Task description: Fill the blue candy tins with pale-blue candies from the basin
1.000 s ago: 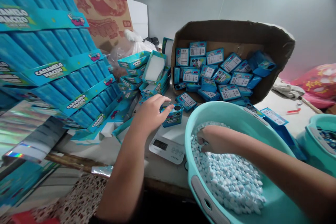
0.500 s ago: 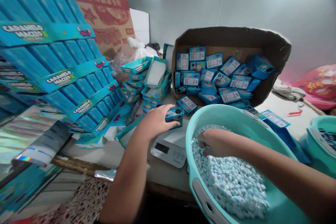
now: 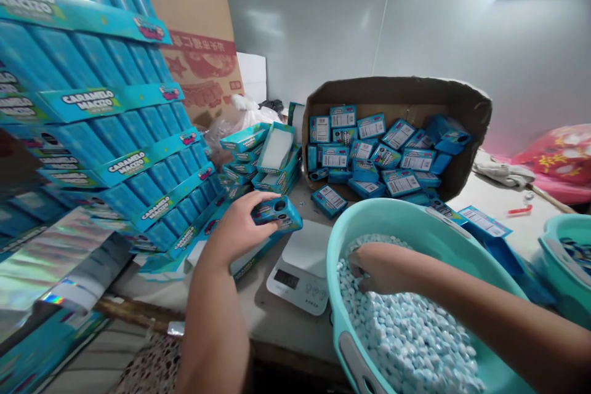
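My left hand [image 3: 244,226] grips a small blue box [image 3: 279,214] above an open display tray, just left of the white kitchen scale [image 3: 300,280]. Nothing rests on the scale's plate. Inside the large turquoise tub [image 3: 336,326], my right hand [image 3: 376,268] reaches into the pale blue and white candies [image 3: 415,332]. Its fingers are curled and partly sunk among them, so what they hold is hidden.
A cardboard carton [image 3: 392,92] on its side holds several blue boxes. Filled display trays [image 3: 92,101] are stacked high at the left. Small open trays [image 3: 277,148] stand behind the scale. A second turquoise tub [image 3: 554,240] is at the right edge.
My left hand has moved left with the blue box, off the scale's plate. My right hand stays in the candies. The camera view has tilted up slightly.
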Demonstrator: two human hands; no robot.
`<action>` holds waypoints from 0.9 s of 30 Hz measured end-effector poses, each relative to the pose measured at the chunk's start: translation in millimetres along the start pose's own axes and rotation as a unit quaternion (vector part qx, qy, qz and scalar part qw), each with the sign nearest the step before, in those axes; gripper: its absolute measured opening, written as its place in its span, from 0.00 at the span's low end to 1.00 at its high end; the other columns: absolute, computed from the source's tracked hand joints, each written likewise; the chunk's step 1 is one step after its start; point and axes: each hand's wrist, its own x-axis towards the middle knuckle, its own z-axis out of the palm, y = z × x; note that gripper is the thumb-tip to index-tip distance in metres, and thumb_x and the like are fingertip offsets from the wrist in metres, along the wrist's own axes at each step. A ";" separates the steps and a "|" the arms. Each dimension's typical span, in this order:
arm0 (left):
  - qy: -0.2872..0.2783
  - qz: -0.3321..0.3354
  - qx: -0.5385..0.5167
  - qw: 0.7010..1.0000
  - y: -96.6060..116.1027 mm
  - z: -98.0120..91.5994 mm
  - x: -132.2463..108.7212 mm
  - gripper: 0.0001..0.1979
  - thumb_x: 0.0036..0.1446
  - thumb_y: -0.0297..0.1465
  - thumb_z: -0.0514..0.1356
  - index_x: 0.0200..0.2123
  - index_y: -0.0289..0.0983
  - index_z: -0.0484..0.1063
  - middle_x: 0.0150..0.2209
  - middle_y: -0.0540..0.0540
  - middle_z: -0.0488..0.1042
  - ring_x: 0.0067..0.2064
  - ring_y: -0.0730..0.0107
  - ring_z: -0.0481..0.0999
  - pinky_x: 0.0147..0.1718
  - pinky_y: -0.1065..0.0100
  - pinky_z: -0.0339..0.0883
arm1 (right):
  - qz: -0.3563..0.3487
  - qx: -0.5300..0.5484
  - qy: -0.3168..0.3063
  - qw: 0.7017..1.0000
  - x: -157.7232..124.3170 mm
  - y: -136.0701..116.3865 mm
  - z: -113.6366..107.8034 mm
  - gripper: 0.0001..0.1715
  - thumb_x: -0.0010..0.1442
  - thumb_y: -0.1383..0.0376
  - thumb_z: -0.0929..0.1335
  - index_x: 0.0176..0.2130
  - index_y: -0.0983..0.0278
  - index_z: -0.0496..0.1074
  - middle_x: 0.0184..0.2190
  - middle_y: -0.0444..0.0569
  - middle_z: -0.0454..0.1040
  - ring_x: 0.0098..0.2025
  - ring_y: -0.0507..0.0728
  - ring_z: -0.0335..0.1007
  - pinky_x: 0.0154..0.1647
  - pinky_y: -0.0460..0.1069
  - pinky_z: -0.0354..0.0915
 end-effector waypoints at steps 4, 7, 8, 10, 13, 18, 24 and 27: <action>0.043 -0.065 -0.070 0.994 -13.5 -15.5 -8.9 0.32 0.49 0.37 0.66 0.58 0.42 0.66 0.46 0.44 0.74 0.49 0.57 0.75 0.49 0.59 0.71 | -0.007 -0.012 0.012 1.000 -0.8 -1.4 0.3 0.13 0.51 0.62 0.70 0.39 0.60 0.75 0.36 0.51 0.78 0.37 0.63 0.73 0.31 0.51 0.61; 0.093 -0.109 -0.170 0.975 -29.9 -21.4 -10.6 0.38 0.46 0.35 0.67 0.62 0.42 0.60 0.45 0.44 0.73 0.47 0.58 0.75 0.43 0.61 0.73 | -0.011 -0.015 0.009 1.000 1.2 -0.4 3.0 0.13 0.51 0.62 0.69 0.38 0.62 0.75 0.36 0.52 0.77 0.36 0.63 0.73 0.30 0.51 0.59; 0.108 -0.126 -0.212 0.963 -35.0 -22.0 -10.0 0.39 0.45 0.33 0.66 0.62 0.42 0.60 0.44 0.45 0.74 0.45 0.59 0.76 0.39 0.63 0.74 | -0.011 -0.016 0.007 1.000 2.3 0.1 4.3 0.13 0.51 0.61 0.69 0.39 0.62 0.74 0.36 0.52 0.77 0.36 0.62 0.73 0.29 0.51 0.58; 0.129 -0.150 -0.280 0.939 -42.6 -20.8 -7.5 0.41 0.42 0.30 0.65 0.62 0.43 0.60 0.43 0.46 0.75 0.41 0.61 0.76 0.33 0.66 0.73 | -0.011 -0.016 0.003 1.000 4.6 0.9 7.0 0.14 0.52 0.61 0.68 0.39 0.63 0.74 0.36 0.52 0.77 0.36 0.62 0.72 0.28 0.51 0.56; 0.138 -0.162 -0.300 0.930 -48.5 -14.8 -2.1 0.42 0.39 0.26 0.61 0.62 0.42 0.60 0.40 0.47 0.76 0.42 0.61 0.75 0.29 0.71 0.70 | -0.011 -0.024 -0.002 1.000 7.1 0.2 9.4 0.13 0.52 0.62 0.68 0.38 0.64 0.74 0.35 0.52 0.77 0.36 0.61 0.72 0.28 0.50 0.53; 0.066 -0.188 -0.269 0.942 -61.7 -1.1 6.9 0.38 0.39 0.27 0.57 0.59 0.39 0.64 0.39 0.46 0.75 0.41 0.65 0.74 0.30 0.72 0.67 | -0.009 -0.024 -0.002 1.000 8.5 -0.6 10.2 0.12 0.52 0.62 0.69 0.37 0.64 0.73 0.36 0.52 0.77 0.36 0.60 0.71 0.28 0.49 0.52; 0.089 -0.170 -0.209 0.959 -76.7 14.2 14.0 0.29 0.47 0.39 0.60 0.53 0.38 0.70 0.45 0.44 0.70 0.52 0.60 0.70 0.53 0.61 0.66 | -0.016 -0.029 -0.003 0.999 7.1 -1.8 7.4 0.11 0.54 0.63 0.69 0.38 0.65 0.74 0.36 0.52 0.77 0.35 0.59 0.70 0.28 0.49 0.53; 0.109 -0.194 -0.133 0.966 -80.1 20.2 16.5 0.28 0.47 0.46 0.63 0.50 0.39 0.72 0.50 0.41 0.68 0.56 0.52 0.67 0.60 0.52 0.58 | -0.014 -0.034 -0.004 0.999 4.1 -4.4 3.8 0.12 0.54 0.64 0.69 0.39 0.65 0.75 0.36 0.53 0.77 0.34 0.58 0.70 0.28 0.49 0.53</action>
